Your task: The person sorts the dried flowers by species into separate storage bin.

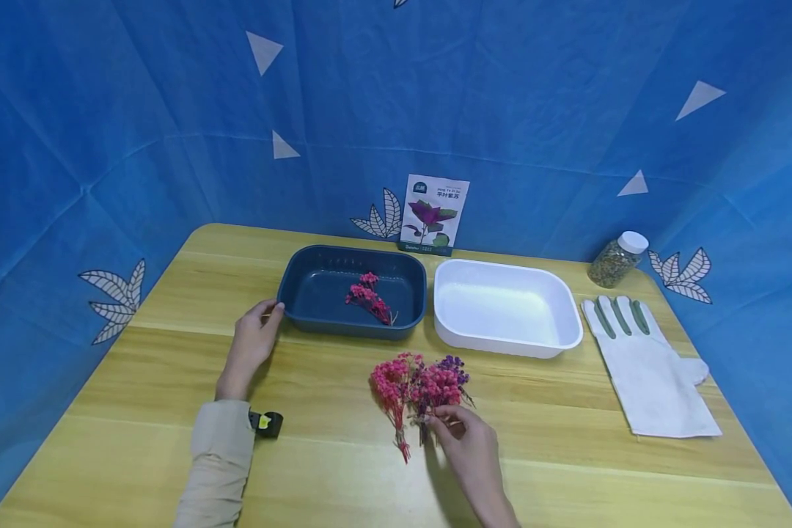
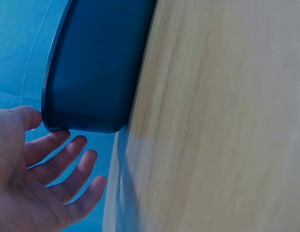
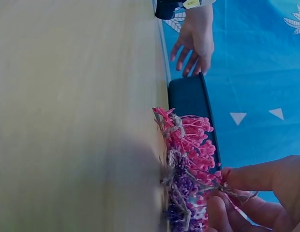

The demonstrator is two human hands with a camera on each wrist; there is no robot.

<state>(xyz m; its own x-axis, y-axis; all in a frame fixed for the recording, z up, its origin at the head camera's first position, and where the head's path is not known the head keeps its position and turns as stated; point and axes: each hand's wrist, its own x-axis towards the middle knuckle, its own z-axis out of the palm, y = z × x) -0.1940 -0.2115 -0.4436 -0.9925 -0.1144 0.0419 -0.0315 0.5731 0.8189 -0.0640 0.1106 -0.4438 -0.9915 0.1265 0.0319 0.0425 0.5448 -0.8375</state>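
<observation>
Pink-and-purple cluster of small-headed dried flowers (image 1: pixel 438 385), on the near part of the table, at the fingertips of the right hand (image 1: pixel 471 449): thumb and fingers come together on thin, twine-like strands at its stems; whether it is one bunch or two cannot be told. With these fingertips as the centre of the dial and 12 o'clock toward the back, a pink dried-flower bunch tied with twine (image 1: pixel 391 383) lies just beside it at 10 o'clock, stems pointing toward the near edge. Farther out at 10 o'clock, the left hand (image 1: pixel 251 341) has thumb and forefinger clamped on the rim of a dark blue rectangular tray (image 1: pixel 320 293), the other fingers spread. This tray stands at 11 o'clock; a loose pink flower sprig (image 1: pixel 369 297) lies inside it. At 12 o'clock a white printed seed packet (image 1: pixel 434 215) stands upright; at 1 o'clock, a white rectangular tray (image 1: pixel 507 308); at 2, a tilted clear jar with a white lid (image 1: pixel 614 262); at 3, a white glove with green-striped fingers (image 1: pixel 656 385). All rest on a pale wood-grain table (image 1: pixel 330 488) before a blue patterned cloth (image 1: pixel 501 88).
</observation>
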